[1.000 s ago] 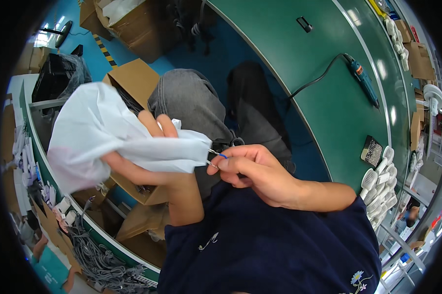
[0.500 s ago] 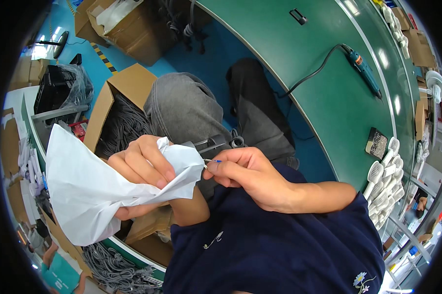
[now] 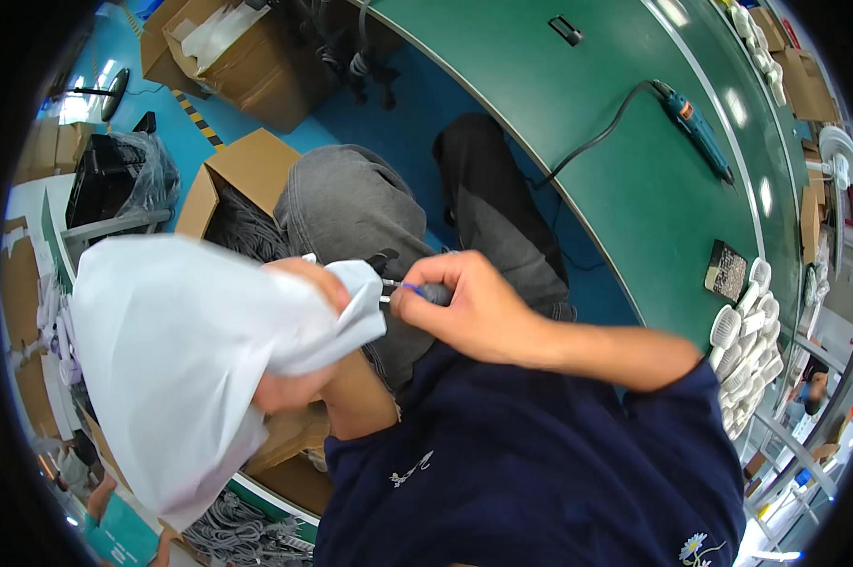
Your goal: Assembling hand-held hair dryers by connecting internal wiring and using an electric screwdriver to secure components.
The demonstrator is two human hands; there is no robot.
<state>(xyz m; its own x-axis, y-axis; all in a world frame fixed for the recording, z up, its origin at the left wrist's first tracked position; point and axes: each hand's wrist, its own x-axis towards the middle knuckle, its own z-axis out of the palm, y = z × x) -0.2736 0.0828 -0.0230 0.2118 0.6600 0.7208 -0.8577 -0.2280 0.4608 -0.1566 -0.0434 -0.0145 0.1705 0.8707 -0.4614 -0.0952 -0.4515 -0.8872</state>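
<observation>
My left hand (image 3: 308,283), blurred by motion, is closed on a large white sheet (image 3: 162,350), cloth or paper. The sheet's wide end hangs to the left, and its narrow end (image 3: 360,302) covers part of the fingers. Just right of that end, my right hand (image 3: 483,307) pinches a small dark grey, rounded plug-like piece (image 3: 435,294). A blue bit (image 3: 410,288) and two short metal prongs (image 3: 387,283) show at its left side, pointing at the sheet. Whether the prongs touch the sheet, I cannot tell. Both hands are above my lap.
An open carton (image 3: 252,156) of grey cables stands beside my left knee. On the green table (image 3: 597,123) to the right lie a corded teal power tool (image 3: 699,130), a speckled block (image 3: 726,272) and a heap of white brush-like parts (image 3: 743,350). More grey cables (image 3: 233,529) lie at lower left.
The sheet has swung lower and spread over more of my left hand. My right hand has moved up slightly, and the grey piece with its prongs now shows in its fingers.
</observation>
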